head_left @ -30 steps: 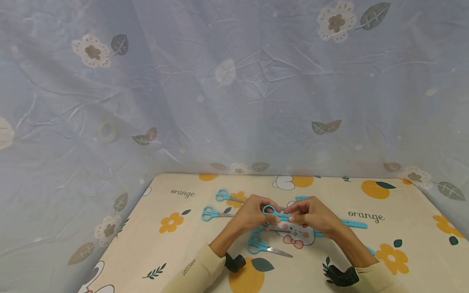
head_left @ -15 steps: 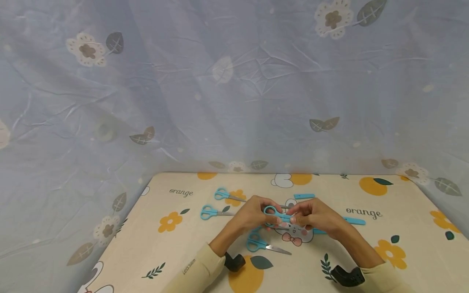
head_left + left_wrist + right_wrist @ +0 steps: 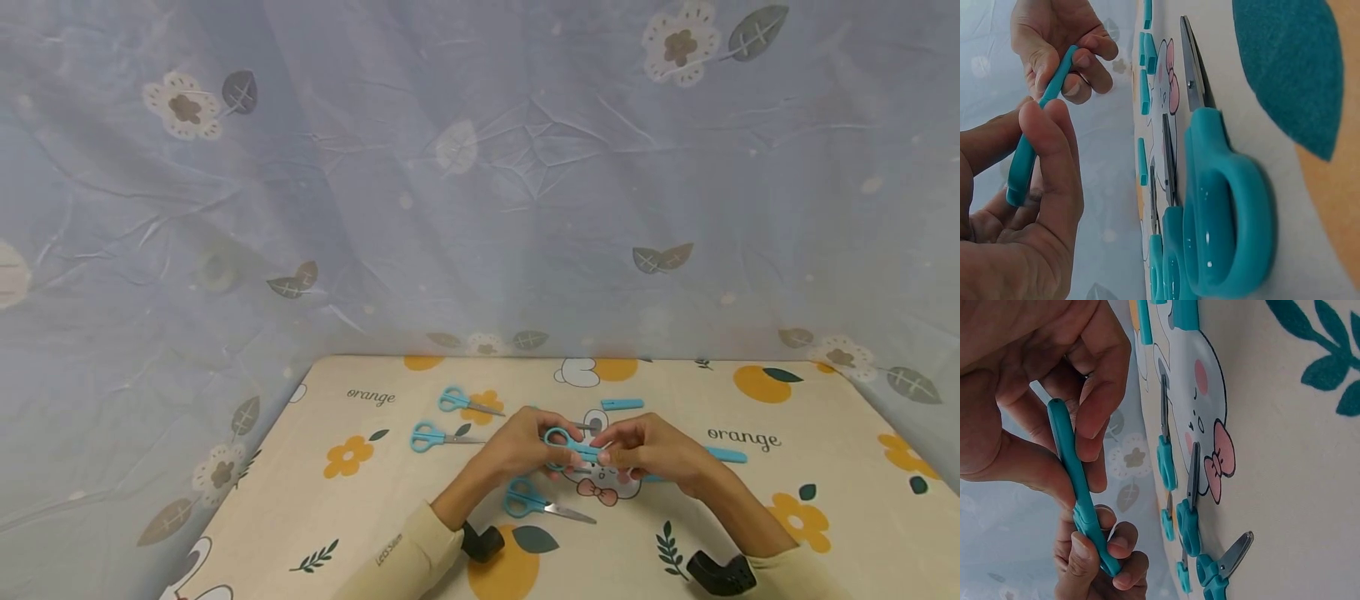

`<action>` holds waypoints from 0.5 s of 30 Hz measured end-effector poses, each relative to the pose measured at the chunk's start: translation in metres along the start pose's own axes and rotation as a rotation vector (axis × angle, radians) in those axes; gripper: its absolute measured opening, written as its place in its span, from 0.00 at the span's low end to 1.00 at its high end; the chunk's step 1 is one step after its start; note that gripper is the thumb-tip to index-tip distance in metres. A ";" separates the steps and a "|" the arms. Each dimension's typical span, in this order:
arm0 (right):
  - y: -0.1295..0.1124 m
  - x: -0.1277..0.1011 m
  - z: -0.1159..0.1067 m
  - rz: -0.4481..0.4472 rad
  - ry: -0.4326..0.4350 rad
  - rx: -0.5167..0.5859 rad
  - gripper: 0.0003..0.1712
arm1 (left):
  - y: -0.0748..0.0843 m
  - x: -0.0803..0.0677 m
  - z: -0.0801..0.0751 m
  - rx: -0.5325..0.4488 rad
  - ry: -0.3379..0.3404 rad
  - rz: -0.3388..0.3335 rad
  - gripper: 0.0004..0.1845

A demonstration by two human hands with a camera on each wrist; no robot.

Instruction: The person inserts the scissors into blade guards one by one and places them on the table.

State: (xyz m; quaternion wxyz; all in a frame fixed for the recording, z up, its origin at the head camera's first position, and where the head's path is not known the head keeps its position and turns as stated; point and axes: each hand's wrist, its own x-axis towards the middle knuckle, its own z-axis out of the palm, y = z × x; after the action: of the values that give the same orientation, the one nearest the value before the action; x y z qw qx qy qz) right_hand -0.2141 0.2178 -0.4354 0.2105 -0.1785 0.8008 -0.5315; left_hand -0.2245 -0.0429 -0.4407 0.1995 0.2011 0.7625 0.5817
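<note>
My left hand point(image 3: 527, 446) pinches the light blue handle point(image 3: 1021, 169) of a pair of scissors, held up above the table. My right hand point(image 3: 652, 450) holds the blue blade cover point(image 3: 1065, 447) at the other end between thumb and fingers. Cover and handle meet in one line, and no bare blade shows between them. Below the hands, uncovered scissors point(image 3: 525, 498) lie with the blade pointing right. A second uncovered pair point(image 3: 1190, 525) and a third point(image 3: 1165, 462) also lie under the hands, partly hidden by them in the head view.
More blue scissors point(image 3: 453, 399) lie to the left, with another pair point(image 3: 428, 437) nearer. Loose blue covers lie to the right: one cover point(image 3: 622, 404) behind the hands, another cover point(image 3: 726, 455) beyond the right wrist. A patterned curtain point(image 3: 480, 183) hangs behind the table.
My right hand and wrist have shifted slightly right, with both hands still on the scissors and cover. A loose cover seen by the right forearm is now hidden.
</note>
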 end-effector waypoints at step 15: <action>0.001 -0.008 -0.001 0.024 0.008 0.005 0.21 | 0.005 -0.002 0.005 -0.003 -0.007 -0.026 0.11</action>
State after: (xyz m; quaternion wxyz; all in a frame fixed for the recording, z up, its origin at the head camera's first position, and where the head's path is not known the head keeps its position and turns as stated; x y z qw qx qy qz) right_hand -0.2081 0.2233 -0.4350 0.2143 -0.1659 0.8023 -0.5318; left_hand -0.2196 -0.0389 -0.4372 0.2099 0.1928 0.7636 0.5793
